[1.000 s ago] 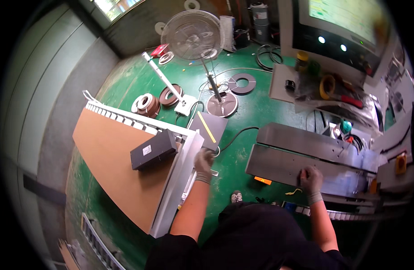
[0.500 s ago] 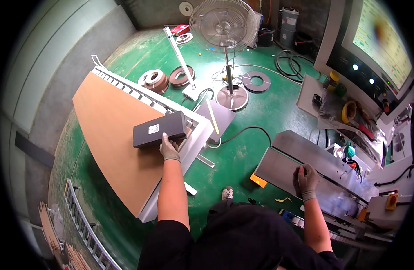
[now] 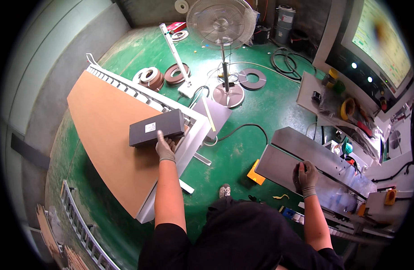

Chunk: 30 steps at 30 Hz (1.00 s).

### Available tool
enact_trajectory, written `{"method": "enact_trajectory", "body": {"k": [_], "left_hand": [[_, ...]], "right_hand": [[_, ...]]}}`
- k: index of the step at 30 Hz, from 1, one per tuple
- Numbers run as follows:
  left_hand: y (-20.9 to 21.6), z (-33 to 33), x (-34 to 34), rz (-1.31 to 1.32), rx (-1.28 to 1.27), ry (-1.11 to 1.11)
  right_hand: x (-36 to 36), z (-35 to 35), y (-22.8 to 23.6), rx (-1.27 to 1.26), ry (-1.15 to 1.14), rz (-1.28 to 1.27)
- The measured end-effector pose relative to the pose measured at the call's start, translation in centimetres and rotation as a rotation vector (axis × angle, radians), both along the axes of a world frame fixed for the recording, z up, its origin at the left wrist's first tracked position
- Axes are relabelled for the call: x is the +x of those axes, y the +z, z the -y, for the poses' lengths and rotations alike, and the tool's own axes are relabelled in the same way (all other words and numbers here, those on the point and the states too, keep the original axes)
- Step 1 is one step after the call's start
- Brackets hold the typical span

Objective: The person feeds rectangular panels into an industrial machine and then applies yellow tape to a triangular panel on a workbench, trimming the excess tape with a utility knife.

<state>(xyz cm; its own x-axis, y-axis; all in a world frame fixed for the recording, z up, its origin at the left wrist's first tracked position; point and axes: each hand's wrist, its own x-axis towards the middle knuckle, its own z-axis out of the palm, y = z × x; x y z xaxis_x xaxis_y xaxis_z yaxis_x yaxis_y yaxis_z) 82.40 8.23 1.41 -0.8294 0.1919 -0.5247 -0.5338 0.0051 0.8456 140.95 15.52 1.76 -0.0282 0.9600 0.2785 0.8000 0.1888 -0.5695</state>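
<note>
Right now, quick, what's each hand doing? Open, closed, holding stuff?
Left hand: closed on the near edge of the box.
Right hand: loosely curled by the plate; can't tell if it's holding anything.

Box on board, fan behind

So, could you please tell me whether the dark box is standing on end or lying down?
Lying down: the dark box stretches lengthwise over the brown board, with the left hand at its near edge.
</note>
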Motion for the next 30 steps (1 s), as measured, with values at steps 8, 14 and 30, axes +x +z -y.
{"method": "enact_trajectory", "body": {"k": [8,14,30], "left_hand": [[-0.6,0.4,-0.3,0.011,0.101,-0.083],[-2.5,5.0,3.5,0.089,0.524,-0.442],[6.9,6.1,23.6,0.004,0.849,-1.107]], "right_hand": [[0.2,0.1,-0.5,0.044,0.003,-0.008],[-0.1,0.3,-0.1,0.051,0.0,-0.004],[-6.8,10.8,14.6,-1.146,0.215,-1.291]]}}
